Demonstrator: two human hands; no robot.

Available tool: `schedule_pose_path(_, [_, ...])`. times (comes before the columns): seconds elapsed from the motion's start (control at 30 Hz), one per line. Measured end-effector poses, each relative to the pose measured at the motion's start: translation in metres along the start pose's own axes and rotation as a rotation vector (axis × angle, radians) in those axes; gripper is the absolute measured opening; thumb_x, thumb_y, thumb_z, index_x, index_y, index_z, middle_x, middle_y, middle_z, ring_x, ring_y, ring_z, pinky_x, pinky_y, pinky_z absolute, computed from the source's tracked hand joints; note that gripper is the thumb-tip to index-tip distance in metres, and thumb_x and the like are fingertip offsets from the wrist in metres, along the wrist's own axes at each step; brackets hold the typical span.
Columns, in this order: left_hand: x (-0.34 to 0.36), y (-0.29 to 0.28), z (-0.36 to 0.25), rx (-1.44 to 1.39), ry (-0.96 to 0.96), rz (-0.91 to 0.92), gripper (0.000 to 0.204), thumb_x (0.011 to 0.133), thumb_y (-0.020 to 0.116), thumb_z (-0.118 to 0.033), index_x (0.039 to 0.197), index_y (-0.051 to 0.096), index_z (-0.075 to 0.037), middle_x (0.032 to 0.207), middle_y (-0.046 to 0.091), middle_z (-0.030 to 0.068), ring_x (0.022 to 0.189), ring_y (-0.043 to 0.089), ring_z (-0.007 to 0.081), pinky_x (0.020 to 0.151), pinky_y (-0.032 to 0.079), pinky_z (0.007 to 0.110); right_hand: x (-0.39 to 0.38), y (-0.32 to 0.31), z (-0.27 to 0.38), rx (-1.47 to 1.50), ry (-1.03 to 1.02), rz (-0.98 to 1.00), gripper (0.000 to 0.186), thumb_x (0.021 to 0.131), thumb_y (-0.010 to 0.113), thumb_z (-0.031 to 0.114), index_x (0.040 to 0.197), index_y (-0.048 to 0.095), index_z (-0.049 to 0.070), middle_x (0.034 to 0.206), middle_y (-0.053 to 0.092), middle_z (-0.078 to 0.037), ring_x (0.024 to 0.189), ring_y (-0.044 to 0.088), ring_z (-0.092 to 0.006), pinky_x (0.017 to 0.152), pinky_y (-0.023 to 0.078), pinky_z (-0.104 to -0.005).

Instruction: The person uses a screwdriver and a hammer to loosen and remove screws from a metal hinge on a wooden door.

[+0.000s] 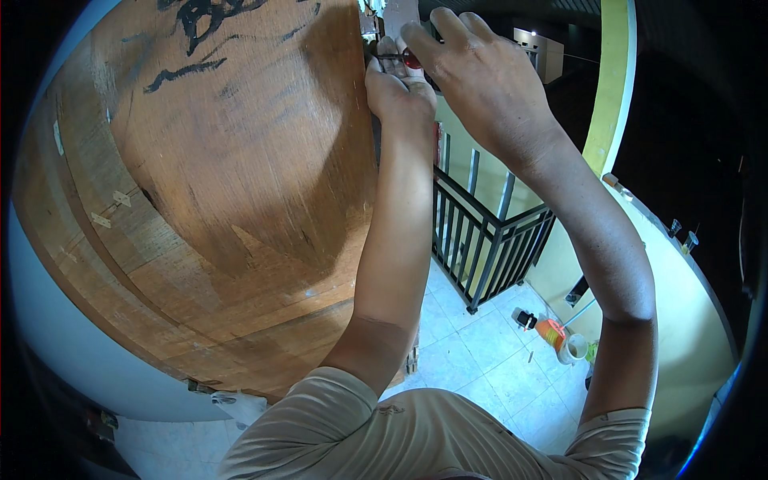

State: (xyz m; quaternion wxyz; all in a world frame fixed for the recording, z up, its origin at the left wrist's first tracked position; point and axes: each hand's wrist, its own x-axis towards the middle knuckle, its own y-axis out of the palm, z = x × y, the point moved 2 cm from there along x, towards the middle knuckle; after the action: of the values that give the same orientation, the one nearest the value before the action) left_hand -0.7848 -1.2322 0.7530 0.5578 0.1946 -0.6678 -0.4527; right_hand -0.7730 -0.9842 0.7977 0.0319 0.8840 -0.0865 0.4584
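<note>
We log the floor: pale tiles, well below left grip and right grip. Standing on it, below right grip, we get a dark railing. Farther down from right grip: small black item, orange item, whitish bucket, grouped close. Right of and below right grip, we tag a wall ledge with small cup-like items on top.

red handle: partly hidden by right hand | wooden door, black marks: cut off at top | little wall things: too small to tell
</note>
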Motion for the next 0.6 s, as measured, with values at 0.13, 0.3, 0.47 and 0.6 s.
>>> schedule_pose_path(0.13, [-0.005, 0.007, 0.007, -0.006, -0.023, -0.010, 0.034, 0.110, 0.037, -0.027, 0.109, 0.063, -0.004, 0.110, 0.066, 0.0088, 0.102, 0.064, 0.0216, 0.094, 0.055, 0.039, -0.010, 0.020, -0.005, -0.123, 0.000, 0.106, 0.022, 0.090, 0.069, 0.010, 0.110, 0.066, 0.000, 0.099, 0.070, -0.017, 0.088, 0.075, -0.0281, 0.071, 0.063, -0.0336])
schedule_pose_path(0.3, [0.015, -0.015, -0.005, 0.156, 0.011, -0.071, 0.034, 0.110, 0.037, -0.030, 0.105, 0.063, -0.009, 0.103, 0.065, 0.0075, 0.100, 0.063, 0.0202, 0.092, 0.054, 0.039, -0.005, 0.012, 0.005, 0.117, 0.189, 0.346, 0.013, 0.090, 0.068, 0.007, 0.100, 0.065, 0.000, 0.089, 0.072, -0.019, 0.081, 0.075, -0.0319, 0.068, 0.063, -0.0357])
schedule_pose_path(0.47, [0.024, -0.033, 0.002, 0.269, 0.029, 0.416, 0.035, 0.110, 0.035, -0.035, 0.104, 0.062, -0.012, 0.103, 0.064, 0.0062, 0.101, 0.063, 0.0198, 0.094, 0.052, 0.041, -0.001, 0.012, 0.009, 0.044, 0.175, 0.324, 0.017, 0.089, 0.068, 0.006, 0.104, 0.066, 0.000, 0.094, 0.071, -0.020, 0.086, 0.075, -0.0318, 0.069, 0.063, -0.0361])
schedule_pose_path(0.6, [0.006, -0.025, 0.010, 0.209, 0.051, 0.205, 0.034, 0.110, 0.035, -0.033, 0.103, 0.061, -0.011, 0.103, 0.064, 0.0061, 0.101, 0.062, 0.0199, 0.095, 0.052, 0.040, -0.009, 0.014, 0.006, -0.009, 0.021, 0.202, 0.037, 0.094, 0.069, 0.018, 0.126, 0.059, 0.002, 0.118, 0.059, -0.023, 0.108, 0.069, -0.0285, 0.080, 0.063, -0.0360])
